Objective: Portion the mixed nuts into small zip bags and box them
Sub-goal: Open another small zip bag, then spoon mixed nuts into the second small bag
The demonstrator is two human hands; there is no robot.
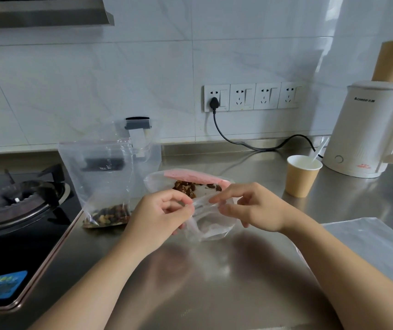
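Left hand point(166, 210) and right hand point(245, 206) each pinch rim of small clear plastic zip bag point(211, 225); mouth runs left-right between hands; open pink-edged nut pouch point(190, 178) just behind.

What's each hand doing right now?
Left hand: pinching the small bag's rim.
Right hand: pinching the same bag's opposite rim.

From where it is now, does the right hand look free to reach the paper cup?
Probably not right away: the right hand is pinching the small zip bag together with the left hand. Once it lets go, bare counter lies between it and the paper cup.
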